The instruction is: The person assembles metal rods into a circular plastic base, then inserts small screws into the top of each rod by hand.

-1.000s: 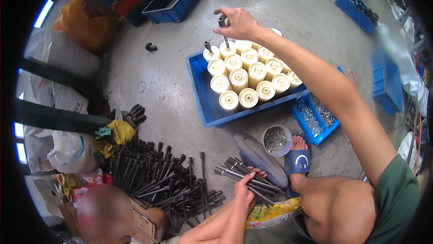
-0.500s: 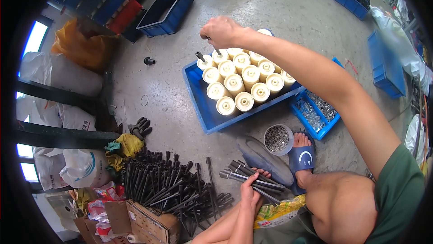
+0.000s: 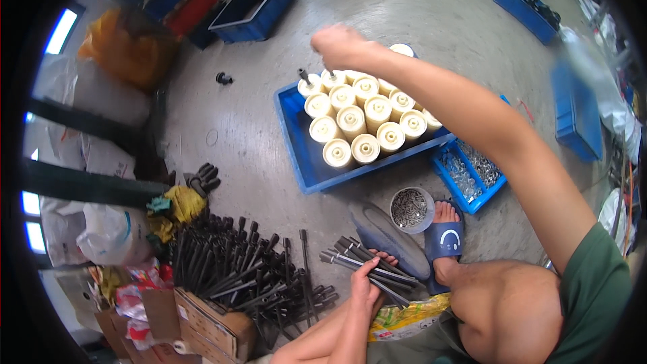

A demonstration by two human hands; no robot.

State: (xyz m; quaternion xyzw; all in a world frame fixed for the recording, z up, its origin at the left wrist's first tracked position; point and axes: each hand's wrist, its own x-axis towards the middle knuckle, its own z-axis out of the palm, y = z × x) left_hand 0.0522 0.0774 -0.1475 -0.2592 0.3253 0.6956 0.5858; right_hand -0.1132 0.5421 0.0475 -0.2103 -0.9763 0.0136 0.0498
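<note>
Fanned out in my left hand [image 3: 364,286] is a bundle of black rods [image 3: 397,278], held low in front of my knees. My right arm reaches across a blue crate [image 3: 291,136] packed with upright cream cylinders [image 3: 351,120], each with a hole in its top. The fingers of my right hand [image 3: 339,47] are closed, slightly blurred, above a back-left cylinder; a black rod shows just below them, and its upper end is hidden. Beside it, a short black rod [image 3: 304,76] stands in the corner cylinder's hole.
A large heap of black rods [image 3: 229,263] lies at lower left by an opened cardboard box [image 3: 209,327]. Near my sandalled foot are a round tub of screws [image 3: 412,209] and a blue divided tray of small metal parts [image 3: 465,179]. A black fitting [image 3: 224,78] lies on the floor.
The view has shifted slightly. My right hand has risen a little and moved slightly right over the back-left cylinders. My left hand keeps its bundle of rods.
</note>
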